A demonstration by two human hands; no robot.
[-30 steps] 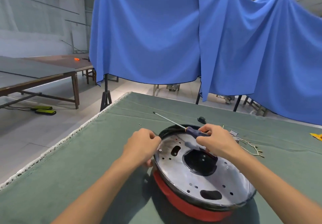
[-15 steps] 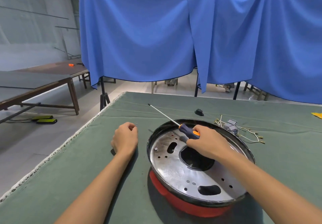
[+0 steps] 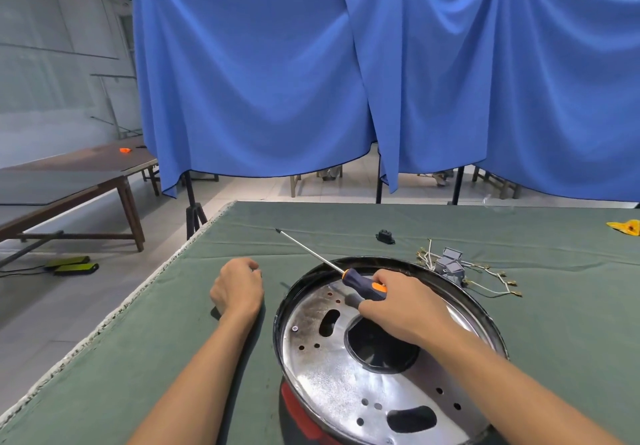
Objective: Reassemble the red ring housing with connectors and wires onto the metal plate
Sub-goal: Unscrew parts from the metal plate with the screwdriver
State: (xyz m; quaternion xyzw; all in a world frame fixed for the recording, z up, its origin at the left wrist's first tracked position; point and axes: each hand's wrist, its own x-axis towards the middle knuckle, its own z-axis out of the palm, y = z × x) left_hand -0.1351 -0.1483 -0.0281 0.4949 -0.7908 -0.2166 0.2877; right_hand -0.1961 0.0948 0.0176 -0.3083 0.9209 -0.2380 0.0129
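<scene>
R hand [image 3: 398, 309] grips blue-orange-handled screwdriver [image 3: 363, 287], shaft pointing far-left over round silver metal plate [image 3: 346, 385]; L hand [image 3: 239, 288] curled on tabletop, contents can't tell.

Person, head-camera view: two forearms and two hands visible, nothing above the elbows in view.

Left hand [image 3: 237, 290]: bare; no glove, ring, watch or band on the visible side. Left forearm: bare along its whole visible length, no sleeve or cuff in view.

Right hand [image 3: 401, 309]: bare; no glove, ring, watch or strap visible on the back or at the wrist. Right forearm: bare to the frame edge, no sleeve in view.

Markings: none discernible on either hand or forearm. Clothing: none in view.
</scene>
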